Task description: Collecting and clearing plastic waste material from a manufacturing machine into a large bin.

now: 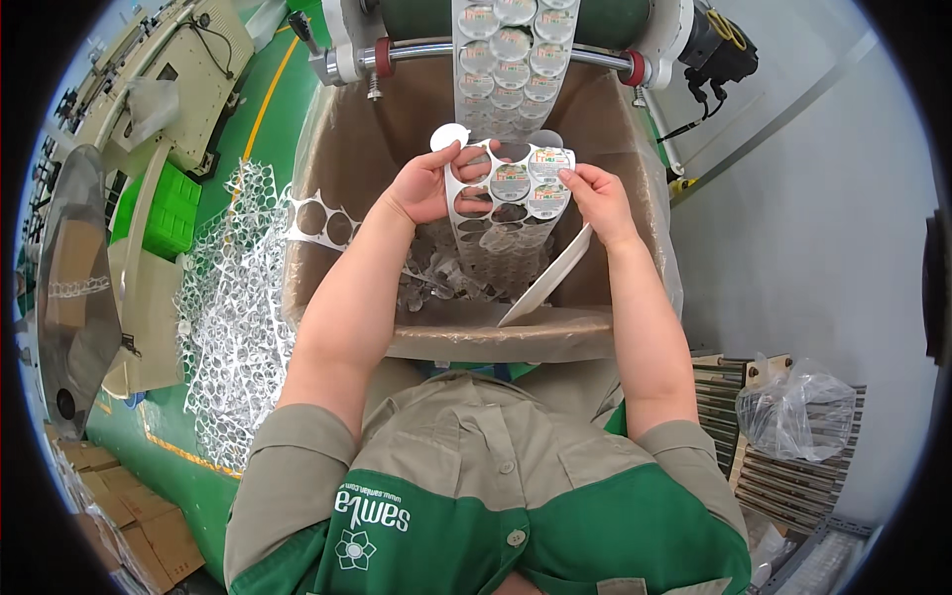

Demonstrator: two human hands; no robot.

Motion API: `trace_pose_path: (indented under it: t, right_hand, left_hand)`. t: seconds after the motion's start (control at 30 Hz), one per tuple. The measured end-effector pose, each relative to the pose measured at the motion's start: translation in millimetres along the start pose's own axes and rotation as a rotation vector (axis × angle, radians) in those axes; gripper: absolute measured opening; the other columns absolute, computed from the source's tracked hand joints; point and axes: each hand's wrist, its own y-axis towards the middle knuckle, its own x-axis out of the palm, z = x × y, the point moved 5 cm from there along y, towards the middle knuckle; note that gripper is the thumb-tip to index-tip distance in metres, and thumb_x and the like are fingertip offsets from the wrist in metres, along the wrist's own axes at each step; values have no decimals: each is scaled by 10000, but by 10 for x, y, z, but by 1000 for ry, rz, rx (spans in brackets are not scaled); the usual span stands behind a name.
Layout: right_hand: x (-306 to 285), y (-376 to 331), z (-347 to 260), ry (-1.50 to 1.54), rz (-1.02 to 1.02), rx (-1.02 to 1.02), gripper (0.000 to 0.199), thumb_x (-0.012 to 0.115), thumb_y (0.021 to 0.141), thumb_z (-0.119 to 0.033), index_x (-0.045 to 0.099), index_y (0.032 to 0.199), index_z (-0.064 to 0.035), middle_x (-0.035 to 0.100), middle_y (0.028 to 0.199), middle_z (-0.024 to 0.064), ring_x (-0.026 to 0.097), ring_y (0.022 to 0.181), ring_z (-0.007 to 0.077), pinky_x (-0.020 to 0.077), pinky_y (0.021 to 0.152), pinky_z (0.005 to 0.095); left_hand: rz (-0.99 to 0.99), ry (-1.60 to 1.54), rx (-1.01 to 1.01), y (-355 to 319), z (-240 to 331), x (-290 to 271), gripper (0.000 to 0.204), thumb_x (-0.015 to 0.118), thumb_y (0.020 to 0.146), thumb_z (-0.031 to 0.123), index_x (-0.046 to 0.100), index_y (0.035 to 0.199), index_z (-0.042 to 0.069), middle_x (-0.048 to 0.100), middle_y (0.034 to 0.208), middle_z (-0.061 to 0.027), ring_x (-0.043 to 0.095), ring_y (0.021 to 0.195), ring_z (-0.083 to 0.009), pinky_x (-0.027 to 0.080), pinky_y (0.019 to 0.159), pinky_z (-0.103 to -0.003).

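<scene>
A clear-and-white strip of printed round lids (511, 181) hangs over a large lined bin, with several round holes where lids are gone. My left hand (428, 185) grips the strip's left edge, its fingers behind the sheet and showing through the holes. A white disc (449, 137) sits by my left thumb and index finger. My right hand (601, 205) pinches the strip's right edge beside a printed lid. Below it, a long white, slightly curved piece (547, 278) leans in the bin. Further strip with lids drops out of sight between my forearms.
The brown bin (362, 114) has a plastic liner. Above it, a metal roller bar (421, 52) carries the printed strip. Punched waste webbing (238, 347) heaps on the green floor at left, near a green crate (171, 203). A slatted rack (783, 496) stands at right.
</scene>
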Motion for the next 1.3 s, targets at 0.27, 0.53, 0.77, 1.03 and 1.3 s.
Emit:
trace_pose_path:
  t: [0.27, 0.53, 0.77, 1.03, 1.3]
  right_hand:
    - [97, -15, -89, 79, 6, 4, 169, 645, 922, -196, 677, 967, -36, 489, 582, -101, 322, 446, -12, 206, 413, 187]
    - [106, -4, -53, 75, -41, 65, 187, 642, 924, -195, 673, 992, -23, 477, 548, -90, 330, 415, -5, 248, 393, 185]
    - [87, -15, -14, 76, -83, 71, 224, 627, 929, -185, 667, 1064, -10, 506, 585, -87, 332, 419, -6, 251, 396, 181]
    - [99, -49, -73, 73, -99, 77, 236, 635, 920, -175, 663, 1086, -9, 513, 594, -84, 337, 420, -4, 264, 397, 181]
    - [103, -1, -65, -27, -123, 116, 219, 650, 903, -178, 664, 1058, -24, 477, 568, -88, 343, 425, 7, 258, 393, 199]
  left_hand:
    - [-114, -33, -15, -3, -6, -175, 526, 332, 1022, 348, 328, 1446, 36, 560, 1313, -135, 611, 1090, -297, 428, 993, -580]
    - [-91, 1, -9, 14, 10, -248, 530, 344, 1013, 340, 333, 1441, 28, 525, 1353, -139, 600, 1114, -315, 458, 977, -549]
    - [-45, 72, 22, -16, 27, -95, 521, 310, 1017, 353, 344, 1443, 54, 463, 1418, -128, 552, 1201, -296, 466, 982, -506]
    - [-66, 84, 13, 7, 21, -75, 519, 311, 1018, 354, 348, 1444, 59, 472, 1413, -118, 561, 1191, -273, 476, 978, -482]
    - [-65, 55, 30, 16, 49, -72, 516, 383, 997, 341, 381, 1424, 52, 488, 1392, -145, 577, 1163, -280, 521, 900, -434]
